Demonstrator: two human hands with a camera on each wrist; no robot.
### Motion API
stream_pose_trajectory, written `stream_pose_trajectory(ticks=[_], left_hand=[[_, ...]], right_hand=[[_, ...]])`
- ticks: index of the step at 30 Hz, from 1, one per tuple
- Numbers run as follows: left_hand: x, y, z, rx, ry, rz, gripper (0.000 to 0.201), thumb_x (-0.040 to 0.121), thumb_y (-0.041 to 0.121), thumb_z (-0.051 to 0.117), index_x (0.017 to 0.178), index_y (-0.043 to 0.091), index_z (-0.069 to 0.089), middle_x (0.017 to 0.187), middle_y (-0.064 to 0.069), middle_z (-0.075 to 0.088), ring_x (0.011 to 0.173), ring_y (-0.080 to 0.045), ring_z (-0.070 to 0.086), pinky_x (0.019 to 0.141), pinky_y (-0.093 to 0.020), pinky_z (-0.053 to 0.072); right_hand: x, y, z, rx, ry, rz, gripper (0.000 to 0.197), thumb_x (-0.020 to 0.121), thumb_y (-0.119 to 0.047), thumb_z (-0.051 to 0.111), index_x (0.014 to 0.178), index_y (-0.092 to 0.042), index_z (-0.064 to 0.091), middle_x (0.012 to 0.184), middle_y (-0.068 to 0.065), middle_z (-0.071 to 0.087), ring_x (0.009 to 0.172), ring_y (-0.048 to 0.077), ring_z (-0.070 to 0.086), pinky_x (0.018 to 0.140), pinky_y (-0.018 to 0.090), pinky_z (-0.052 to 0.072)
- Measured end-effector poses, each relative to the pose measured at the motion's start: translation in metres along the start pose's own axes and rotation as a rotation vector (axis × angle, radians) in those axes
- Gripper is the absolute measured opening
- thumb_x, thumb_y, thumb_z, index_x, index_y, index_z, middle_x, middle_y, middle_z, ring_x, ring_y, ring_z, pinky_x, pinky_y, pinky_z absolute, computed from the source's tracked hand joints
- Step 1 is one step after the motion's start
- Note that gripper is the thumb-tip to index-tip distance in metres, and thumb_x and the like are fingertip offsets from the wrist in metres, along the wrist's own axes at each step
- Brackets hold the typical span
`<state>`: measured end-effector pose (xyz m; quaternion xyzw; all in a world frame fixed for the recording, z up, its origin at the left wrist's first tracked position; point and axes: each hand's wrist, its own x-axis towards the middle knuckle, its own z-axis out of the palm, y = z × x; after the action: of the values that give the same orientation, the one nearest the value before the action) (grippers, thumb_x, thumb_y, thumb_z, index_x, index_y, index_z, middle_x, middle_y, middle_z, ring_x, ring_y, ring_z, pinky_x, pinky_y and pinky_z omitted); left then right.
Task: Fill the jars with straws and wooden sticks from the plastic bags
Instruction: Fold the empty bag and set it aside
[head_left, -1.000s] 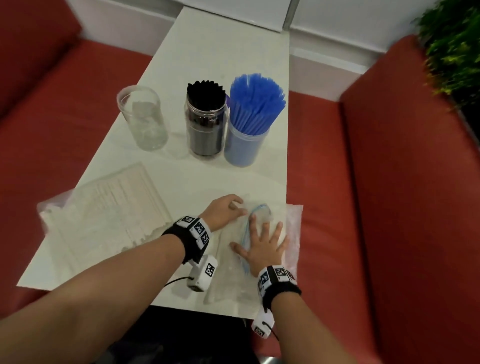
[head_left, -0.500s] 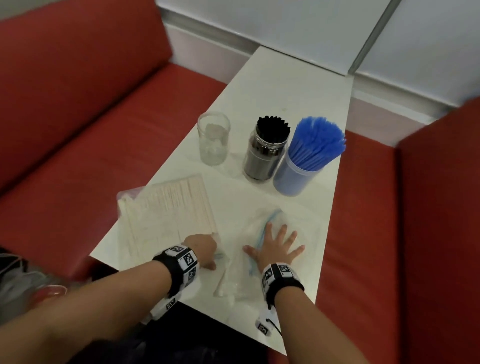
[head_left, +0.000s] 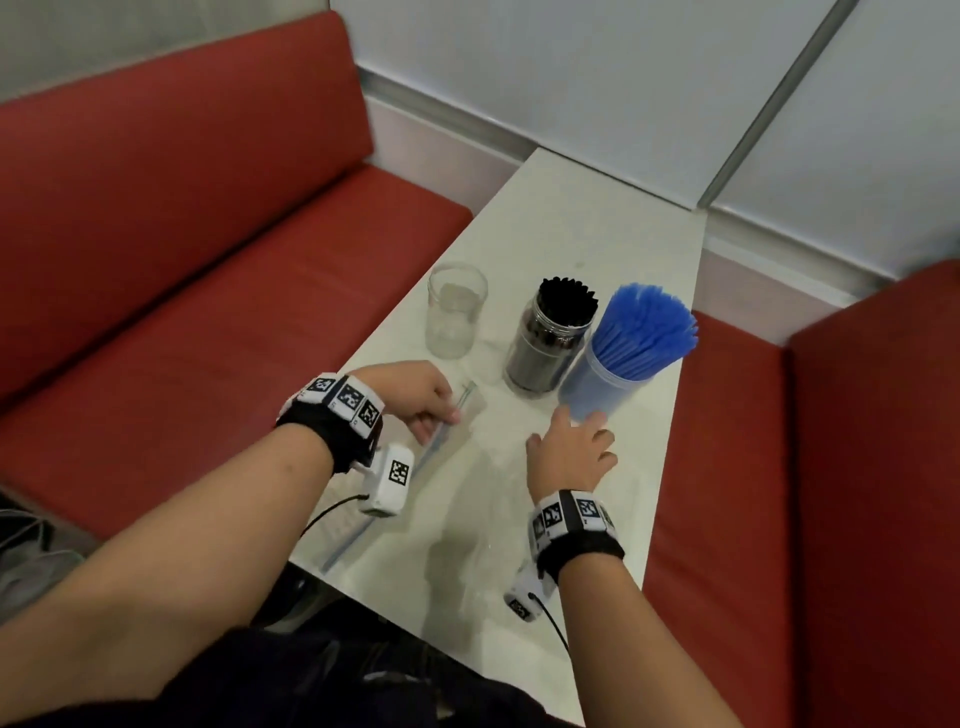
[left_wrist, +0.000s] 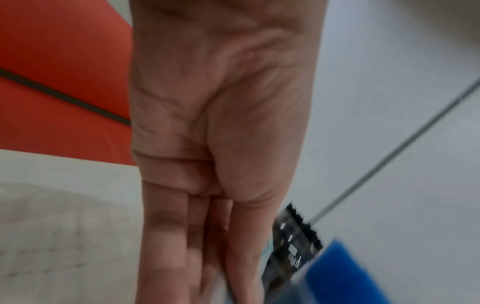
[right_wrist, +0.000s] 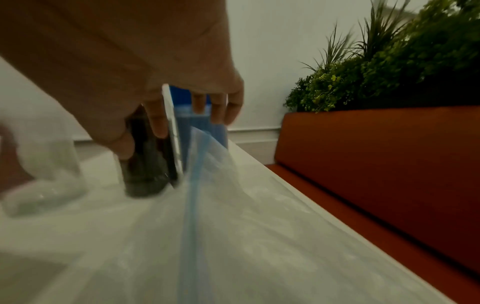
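Note:
Three jars stand mid-table: an empty clear jar (head_left: 456, 312), a jar of black straws (head_left: 553, 338) and a jar of blue straws (head_left: 623, 364). A clear plastic bag (head_left: 457, 499) with a blue zip strip (head_left: 434, 452) lies in front of them. My left hand (head_left: 439, 415) pinches the bag's zip edge just below the empty jar; in the left wrist view the left hand (left_wrist: 221, 283) is blurred. My right hand (head_left: 582, 441) hovers over the bag with fingers spread, tips by the blue jar's base. In the right wrist view the bag (right_wrist: 233, 236) rises toward the loose fingers (right_wrist: 158, 121). My left forearm hides the wooden sticks bag.
The narrow white table (head_left: 597, 223) runs away from me to a white wall. Red bench seats (head_left: 234, 338) flank it on both sides. A green plant (right_wrist: 389, 67) stands behind the right bench back.
My left hand left the sticks bag's corner, moved forward and took the clear bag's zip edge. My right hand lifted off the bag and slid toward the blue jar. The head view shifted left.

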<state>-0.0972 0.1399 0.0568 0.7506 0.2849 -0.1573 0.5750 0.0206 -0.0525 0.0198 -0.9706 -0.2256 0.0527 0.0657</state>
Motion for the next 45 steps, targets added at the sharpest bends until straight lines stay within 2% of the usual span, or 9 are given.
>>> stream_pose_trajectory(ticks=[2, 5, 10, 15, 19, 21, 26, 33, 45], left_hand=[[-0.003, 0.015, -0.013, -0.096, 0.060, 0.073, 0.027, 0.088, 0.016, 0.073, 0.071, 0.003, 0.057, 0.053, -0.010, 0.058, 0.046, -0.020, 0.061, 0.050, -0.029, 0.056], [-0.006, 0.032, -0.024, -0.166, 0.132, 0.183, 0.029, 0.090, 0.023, 0.071, 0.073, 0.005, 0.054, 0.058, -0.013, 0.058, 0.049, -0.023, 0.060, 0.049, -0.030, 0.055], [-0.004, 0.040, -0.028, -0.271, 0.182, 0.311, 0.035, 0.089, 0.034, 0.070, 0.071, 0.014, 0.048, 0.056, -0.008, 0.052, 0.046, -0.020, 0.048, 0.039, -0.024, 0.039], [0.002, 0.036, -0.025, -0.371, 0.143, 0.329, 0.037, 0.089, 0.038, 0.066, 0.069, 0.016, 0.045, 0.051, -0.004, 0.047, 0.039, -0.011, 0.036, 0.035, -0.019, 0.026], [0.004, 0.031, -0.025, -0.448, 0.118, 0.334, 0.038, 0.089, 0.042, 0.065, 0.069, 0.018, 0.045, 0.055, -0.002, 0.046, 0.044, -0.009, 0.039, 0.038, -0.017, 0.029], [0.005, 0.031, -0.023, -0.463, 0.109, 0.356, 0.036, 0.094, 0.044, 0.059, 0.071, 0.019, 0.045, 0.057, 0.000, 0.050, 0.047, -0.010, 0.040, 0.041, -0.018, 0.031], [0.009, 0.035, -0.020, -0.428, 0.019, 0.387, 0.028, 0.098, 0.033, 0.057, 0.077, 0.018, 0.048, 0.066, -0.003, 0.052, 0.053, -0.013, 0.044, 0.053, -0.022, 0.041], [0.017, 0.040, -0.029, -0.293, 0.009, 0.390, 0.017, 0.090, 0.010, 0.067, 0.080, 0.011, 0.054, 0.062, -0.005, 0.059, 0.051, -0.012, 0.052, 0.052, -0.021, 0.044], [0.020, 0.036, -0.034, -0.378, 0.004, 0.385, 0.024, 0.087, 0.024, 0.073, 0.075, 0.015, 0.054, 0.062, -0.005, 0.057, 0.052, -0.016, 0.050, 0.051, -0.024, 0.043]], right_hand=[[0.003, -0.022, -0.024, 0.373, 0.028, -0.155, 0.022, 0.096, -0.031, 0.061, 0.106, -0.011, 0.061, 0.113, 0.012, 0.053, 0.100, 0.029, 0.055, 0.083, 0.036, 0.042], [0.002, -0.058, -0.055, 0.952, -0.307, -0.269, 0.031, 0.100, -0.034, 0.061, 0.092, -0.004, 0.064, 0.081, 0.007, 0.065, 0.065, 0.018, 0.066, 0.059, 0.030, 0.048], [0.004, -0.084, -0.078, 1.143, -0.418, -0.337, 0.016, 0.097, -0.006, 0.063, 0.083, -0.011, 0.065, 0.059, -0.004, 0.070, 0.048, 0.005, 0.061, 0.052, 0.020, 0.055], [0.009, -0.083, -0.082, 1.200, -0.524, -0.269, 0.020, 0.097, 0.006, 0.056, 0.082, 0.000, 0.067, 0.064, 0.000, 0.073, 0.053, 0.010, 0.068, 0.057, 0.021, 0.059], [0.010, -0.088, -0.087, 1.233, -0.513, -0.178, 0.023, 0.098, -0.004, 0.059, 0.093, 0.018, 0.064, 0.087, 0.028, 0.074, 0.065, 0.028, 0.070, 0.062, 0.032, 0.063], [0.010, -0.091, -0.088, 1.269, -0.489, -0.127, 0.025, 0.100, -0.010, 0.056, 0.092, 0.013, 0.061, 0.088, 0.034, 0.071, 0.067, 0.034, 0.071, 0.061, 0.036, 0.063], [0.017, -0.090, -0.091, 1.304, -0.521, 0.010, 0.036, 0.104, -0.028, 0.044, 0.109, 0.005, 0.059, 0.077, 0.026, 0.071, 0.060, 0.035, 0.072, 0.053, 0.036, 0.059], [0.025, -0.090, -0.086, 1.161, -0.390, -0.056, 0.030, 0.101, -0.026, 0.057, 0.091, 0.001, 0.064, 0.079, 0.024, 0.072, 0.060, 0.030, 0.072, 0.055, 0.040, 0.061], [0.040, -0.090, -0.080, 1.295, -0.412, -0.037, 0.012, 0.100, -0.015, 0.060, 0.096, -0.006, 0.066, 0.082, 0.010, 0.068, 0.067, 0.017, 0.063, 0.056, 0.025, 0.050]])
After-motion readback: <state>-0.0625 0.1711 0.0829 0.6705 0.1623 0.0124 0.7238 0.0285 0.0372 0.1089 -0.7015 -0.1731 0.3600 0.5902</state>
